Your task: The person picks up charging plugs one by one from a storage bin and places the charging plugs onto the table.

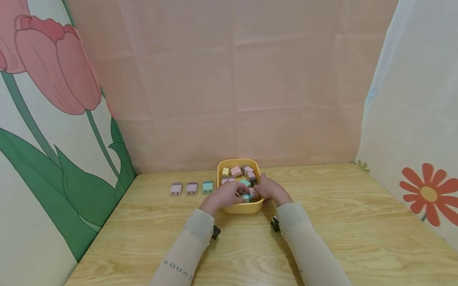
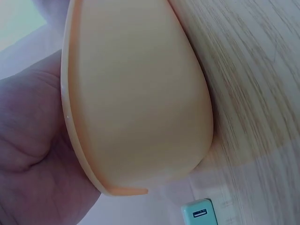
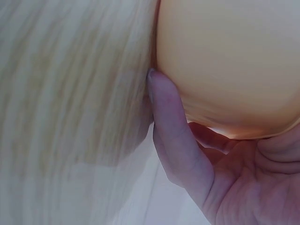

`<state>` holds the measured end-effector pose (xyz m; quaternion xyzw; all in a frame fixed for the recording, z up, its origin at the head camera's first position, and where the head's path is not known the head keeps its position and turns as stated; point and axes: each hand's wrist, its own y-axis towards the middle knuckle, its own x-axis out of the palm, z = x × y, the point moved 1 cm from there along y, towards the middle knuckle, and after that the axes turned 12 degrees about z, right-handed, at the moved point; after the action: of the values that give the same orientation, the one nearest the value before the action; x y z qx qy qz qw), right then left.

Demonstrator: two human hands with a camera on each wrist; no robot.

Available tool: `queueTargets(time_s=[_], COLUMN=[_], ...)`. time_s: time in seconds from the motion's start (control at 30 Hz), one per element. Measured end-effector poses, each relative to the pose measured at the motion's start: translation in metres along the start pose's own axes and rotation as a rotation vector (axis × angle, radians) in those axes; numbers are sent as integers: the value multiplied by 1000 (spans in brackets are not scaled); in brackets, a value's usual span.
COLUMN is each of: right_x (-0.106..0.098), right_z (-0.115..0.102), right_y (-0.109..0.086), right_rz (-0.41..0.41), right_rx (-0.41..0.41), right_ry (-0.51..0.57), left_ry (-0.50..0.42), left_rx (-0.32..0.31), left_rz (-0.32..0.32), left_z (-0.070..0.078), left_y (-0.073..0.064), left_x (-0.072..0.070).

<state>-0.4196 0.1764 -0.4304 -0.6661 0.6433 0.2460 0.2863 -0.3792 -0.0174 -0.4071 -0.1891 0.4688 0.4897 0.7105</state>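
Rounded yellow plastic basket [image 1: 240,209] of small pastel blocks [image 1: 236,171], on wood-grain table [image 1: 332,222], between left hand [image 1: 229,194], half-curled over near-left rim, and right hand [image 1: 269,189], bent across right rim, either's hold unclear, two lilac chargers [image 1: 192,188] and one teal charger [image 1: 208,187] aligned at left.

The left hand [image 1: 228,194] hides part of the basket [image 1: 244,208], perhaps some pastel blocks [image 1: 236,171] too.

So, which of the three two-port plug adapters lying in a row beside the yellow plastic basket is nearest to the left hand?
The turquoise block-shaped adapter, at the row's right end; the two pale lilac adapters lie farther left.
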Motion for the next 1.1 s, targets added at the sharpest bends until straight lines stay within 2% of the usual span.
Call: queueTargets(time_s=[0.23, 0.47, 0.7, 0.93, 1.1], right_x=[0, 0, 0, 0, 0], right_z=[0, 1, 1, 0, -1], right_y=[-2, -1, 0, 0, 0], right_rz=[6, 6, 0, -4, -10], right_rx=[-16, -19, -19, 0, -5], right_ry=[16, 5, 20, 0, -1], left_ry=[-5, 19, 12, 8, -6], left_rx=[-23, -8, 1, 14, 57], left_rz=[24, 60, 68, 39, -5], left_z=[-1, 1, 0, -3, -4], left_y=[0, 2, 3, 3, 2], left_x=[0, 4, 5, 5, 2])
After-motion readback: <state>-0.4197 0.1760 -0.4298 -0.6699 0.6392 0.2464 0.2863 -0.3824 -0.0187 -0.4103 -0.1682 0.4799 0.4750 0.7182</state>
